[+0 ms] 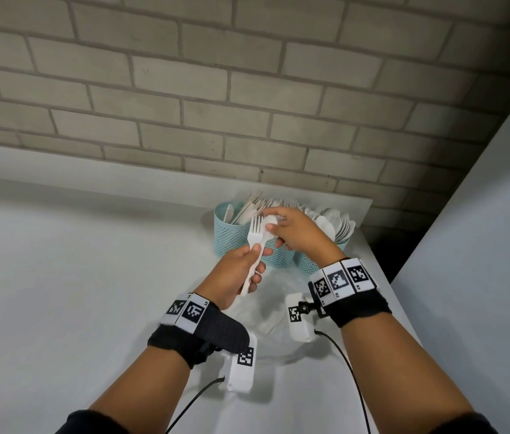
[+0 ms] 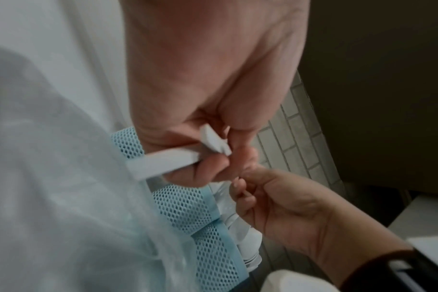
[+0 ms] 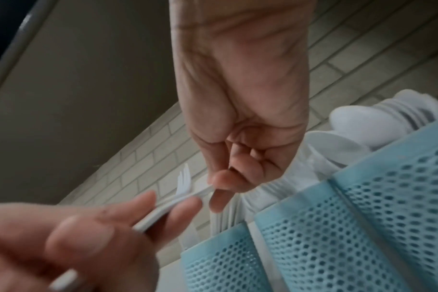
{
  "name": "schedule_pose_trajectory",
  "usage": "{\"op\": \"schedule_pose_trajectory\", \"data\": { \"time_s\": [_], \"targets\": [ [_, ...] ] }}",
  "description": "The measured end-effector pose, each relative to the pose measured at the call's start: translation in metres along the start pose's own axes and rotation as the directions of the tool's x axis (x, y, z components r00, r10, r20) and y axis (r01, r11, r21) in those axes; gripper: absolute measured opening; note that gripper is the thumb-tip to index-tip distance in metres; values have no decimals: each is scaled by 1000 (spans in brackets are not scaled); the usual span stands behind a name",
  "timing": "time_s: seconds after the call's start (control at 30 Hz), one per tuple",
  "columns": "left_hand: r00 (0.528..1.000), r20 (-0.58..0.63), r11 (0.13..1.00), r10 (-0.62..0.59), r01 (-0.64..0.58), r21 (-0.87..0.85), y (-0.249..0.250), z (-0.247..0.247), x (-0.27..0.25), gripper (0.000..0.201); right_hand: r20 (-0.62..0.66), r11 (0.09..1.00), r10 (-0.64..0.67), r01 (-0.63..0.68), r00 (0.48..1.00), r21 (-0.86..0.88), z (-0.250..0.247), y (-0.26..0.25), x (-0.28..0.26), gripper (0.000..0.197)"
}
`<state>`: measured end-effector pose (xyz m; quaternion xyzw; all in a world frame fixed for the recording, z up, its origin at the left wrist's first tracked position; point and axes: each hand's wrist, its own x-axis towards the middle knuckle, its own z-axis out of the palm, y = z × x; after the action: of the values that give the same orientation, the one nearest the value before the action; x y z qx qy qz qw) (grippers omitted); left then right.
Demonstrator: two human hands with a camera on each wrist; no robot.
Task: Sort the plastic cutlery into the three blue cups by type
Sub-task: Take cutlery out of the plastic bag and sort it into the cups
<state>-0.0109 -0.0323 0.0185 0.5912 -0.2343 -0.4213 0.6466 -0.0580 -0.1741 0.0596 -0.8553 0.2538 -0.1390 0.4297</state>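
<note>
Above the table my left hand [image 1: 258,255] grips the handles of a white plastic fork [image 1: 255,230] and a white spoon [image 1: 270,221], both pointing up. My right hand [image 1: 270,228] pinches the spoon by its bowl end; in the right wrist view its thumb and forefinger close on the white piece [image 3: 203,192] beside the fork tines [image 3: 184,181]. Just behind stand three blue mesh cups: the left cup [image 1: 228,236] holds knives, the middle cup [image 1: 278,256] is mostly hidden by my hands, and the right cup [image 1: 307,264] holds spoons [image 1: 338,225].
A crumpled clear plastic bag [image 1: 272,308] lies on the white table [image 1: 90,261] under my wrists. A brick wall [image 1: 247,104] rises right behind the cups. The table's right edge [image 1: 382,277] runs close beside the right cup.
</note>
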Motion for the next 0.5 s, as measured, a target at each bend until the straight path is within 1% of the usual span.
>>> {"op": "schedule_pose_trajectory", "data": {
  "time_s": [0.03,0.1,0.13,0.2,0.27,0.33,0.43,0.47,0.5],
  "targets": [
    [1000,-5,1000,-4,4,18,0,1,0,29,-36,999,45,-43,998,33,-5,3,-1,35],
    [1000,-5,999,-4,4,41,1,4,0,28,-166,994,96,-85,981,76,-18,6,0,36],
    [1000,-1,999,-4,4,52,1,4,1,28,-245,991,110,-89,963,97,-25,6,1,35],
    [1000,1,997,-6,6,80,3,6,2,28,-402,989,111,-62,909,133,-42,4,1,31],
    [1000,5,994,-7,6,106,4,7,3,28,-546,992,60,9,836,123,-60,0,-3,26],
    [1000,13,993,-7,6,119,5,9,5,28,-676,999,-36,54,736,6,-77,-7,-13,24],
    [1000,19,993,-15,12,115,6,14,7,31,-809,985,-154,24,567,-170,-96,-14,-30,27],
    [1000,22,994,-17,14,109,6,16,7,31,-829,979,-179,14,529,-203,-99,-15,-34,27],
    [1000,24,994,-19,16,104,6,18,8,32,-839,973,-198,-1,507,-230,-101,-14,-36,28]
  ]
}}
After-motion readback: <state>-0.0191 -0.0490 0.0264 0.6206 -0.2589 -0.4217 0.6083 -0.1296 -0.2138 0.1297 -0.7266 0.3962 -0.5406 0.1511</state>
